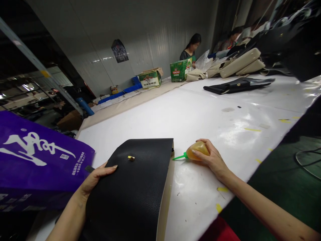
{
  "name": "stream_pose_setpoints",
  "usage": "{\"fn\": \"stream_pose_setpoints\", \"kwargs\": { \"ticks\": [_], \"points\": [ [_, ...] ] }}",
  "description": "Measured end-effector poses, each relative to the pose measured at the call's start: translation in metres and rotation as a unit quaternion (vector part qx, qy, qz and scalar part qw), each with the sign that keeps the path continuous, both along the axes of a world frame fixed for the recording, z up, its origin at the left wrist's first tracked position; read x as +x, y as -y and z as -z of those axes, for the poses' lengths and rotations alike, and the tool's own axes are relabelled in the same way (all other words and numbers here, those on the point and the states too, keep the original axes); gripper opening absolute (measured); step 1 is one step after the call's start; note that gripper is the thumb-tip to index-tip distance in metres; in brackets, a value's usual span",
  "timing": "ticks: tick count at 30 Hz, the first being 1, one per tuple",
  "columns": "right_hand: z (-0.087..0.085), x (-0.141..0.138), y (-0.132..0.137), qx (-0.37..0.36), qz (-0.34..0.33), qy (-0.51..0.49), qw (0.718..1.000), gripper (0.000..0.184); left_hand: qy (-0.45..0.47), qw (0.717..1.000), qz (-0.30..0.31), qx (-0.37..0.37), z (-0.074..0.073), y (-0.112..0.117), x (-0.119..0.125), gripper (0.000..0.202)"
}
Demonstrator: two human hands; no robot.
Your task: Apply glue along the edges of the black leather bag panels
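A black leather bag piece (135,187) with a small gold clasp (131,158) lies bent over at the near side of the table. My left hand (99,174) grips its left edge, thumb on top and the other fingers hidden beneath. In my right hand (209,157) is a squeeze bottle (198,150) of amber liquid, held tilted with fingers wrapped round it. Its green nozzle (179,157) points left, the tip at the right edge of the black piece; whether it touches I cannot tell.
A purple bag (42,154) stands at the left. Across the white table (155,113) lie a flat black bag (238,85) and beige bag parts (240,62). Green cartons (178,71) line the far edge, where a person (189,52) sits. Yellow tape scraps (252,129) dot the right side.
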State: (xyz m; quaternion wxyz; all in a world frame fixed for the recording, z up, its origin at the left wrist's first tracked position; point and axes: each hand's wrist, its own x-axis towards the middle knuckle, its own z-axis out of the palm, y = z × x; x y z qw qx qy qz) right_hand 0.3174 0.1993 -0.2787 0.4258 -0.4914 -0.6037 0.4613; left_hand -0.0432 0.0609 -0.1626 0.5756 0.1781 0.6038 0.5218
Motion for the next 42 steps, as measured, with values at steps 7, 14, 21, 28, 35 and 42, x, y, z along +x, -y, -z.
{"fn": "stream_pose_setpoints", "kwargs": {
  "ticks": [7,14,21,28,35,42],
  "points": [
    [-0.006,0.000,0.029,-0.046,-0.071,-0.009,0.996,0.044,-0.012,1.000,-0.006,0.004,0.009,0.001,-0.007,0.071],
    [-0.008,-0.001,0.039,-0.034,-0.056,0.014,0.998,0.047,-0.002,1.000,-0.005,0.011,0.010,0.004,-0.007,0.064],
    [-0.005,0.000,0.053,-0.027,-0.068,0.020,0.997,0.047,-0.001,1.000,-0.011,0.026,0.013,0.004,-0.010,0.069],
    [-0.006,-0.001,0.059,-0.030,-0.077,0.023,0.996,0.047,0.009,0.999,-0.019,0.026,0.015,0.004,-0.012,0.072],
    [-0.009,-0.003,0.052,-0.030,-0.119,0.027,0.992,0.046,0.023,0.999,-0.014,0.026,0.010,0.004,-0.010,0.069],
    [-0.006,0.000,0.036,-0.012,-0.056,0.026,0.998,0.047,0.003,1.000,-0.026,0.017,0.010,0.002,-0.010,0.058]
  ]
}}
